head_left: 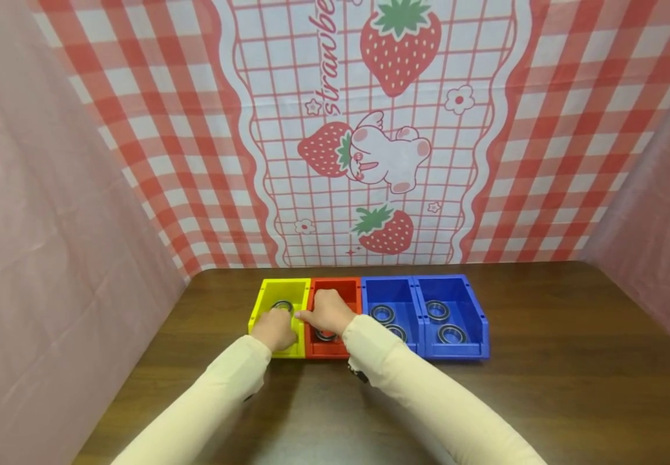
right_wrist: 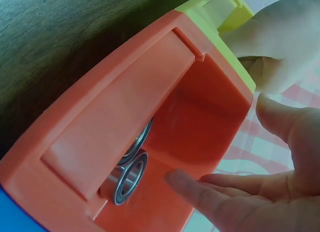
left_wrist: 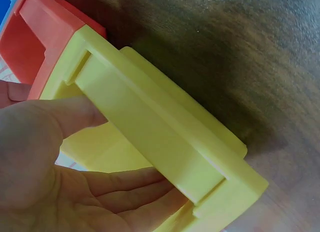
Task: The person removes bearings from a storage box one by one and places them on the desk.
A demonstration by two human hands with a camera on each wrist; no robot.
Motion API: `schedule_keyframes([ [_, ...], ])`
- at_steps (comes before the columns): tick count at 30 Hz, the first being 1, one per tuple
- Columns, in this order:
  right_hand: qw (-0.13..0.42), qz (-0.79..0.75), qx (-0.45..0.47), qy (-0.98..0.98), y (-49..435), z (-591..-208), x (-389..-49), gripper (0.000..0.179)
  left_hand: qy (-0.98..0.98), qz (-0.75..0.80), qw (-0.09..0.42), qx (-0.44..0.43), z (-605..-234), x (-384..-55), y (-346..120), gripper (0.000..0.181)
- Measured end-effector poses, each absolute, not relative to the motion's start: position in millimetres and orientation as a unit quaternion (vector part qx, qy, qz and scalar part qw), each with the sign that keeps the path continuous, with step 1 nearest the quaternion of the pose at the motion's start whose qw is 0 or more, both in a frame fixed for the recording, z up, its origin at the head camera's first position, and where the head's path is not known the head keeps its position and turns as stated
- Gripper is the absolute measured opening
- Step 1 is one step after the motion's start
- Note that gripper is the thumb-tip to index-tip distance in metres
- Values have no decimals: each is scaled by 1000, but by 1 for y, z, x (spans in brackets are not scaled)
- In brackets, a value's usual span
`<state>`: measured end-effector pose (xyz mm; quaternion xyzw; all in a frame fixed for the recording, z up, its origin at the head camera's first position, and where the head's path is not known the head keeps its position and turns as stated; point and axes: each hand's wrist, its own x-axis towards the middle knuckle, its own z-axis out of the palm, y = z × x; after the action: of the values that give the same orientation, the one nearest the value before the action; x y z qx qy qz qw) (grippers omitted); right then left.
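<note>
Two bearings point(right_wrist: 120, 187) lie just beside the right hand point(head_left: 331, 313).

A yellow bin point(left_wrist: 142, 124) hides the finger ends of my left hand point(left_wrist: 65, 187). From above, my right hand point(head_left: 329, 313) partly covers a bearing point(head_left: 326, 336).

**Four bins in a row on brown wood**

My head feed shows a brown wood-grain tabletop point(head_left: 544, 387), paler with sheen at its near middle. Toward its far edge I see, left to right, a yellow bin point(head_left: 287, 289), a red bin point(head_left: 327, 351) and two blue bins point(head_left: 457, 352), side by side.
</note>
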<state>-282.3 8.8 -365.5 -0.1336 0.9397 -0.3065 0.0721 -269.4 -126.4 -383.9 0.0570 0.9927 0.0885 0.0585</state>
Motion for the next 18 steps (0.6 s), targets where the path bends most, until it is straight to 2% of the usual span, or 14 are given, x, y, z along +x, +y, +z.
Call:
schedule_keyframes([
  [11, 68, -328, -130, 933, -1, -370, -284, 28, 994, 76, 39, 69, -391, -270, -129, 23],
  [18, 59, -320, -125, 937, -5, -371, -289, 33, 994, 79, 39, 72, -388, -271, -128, 24],
])
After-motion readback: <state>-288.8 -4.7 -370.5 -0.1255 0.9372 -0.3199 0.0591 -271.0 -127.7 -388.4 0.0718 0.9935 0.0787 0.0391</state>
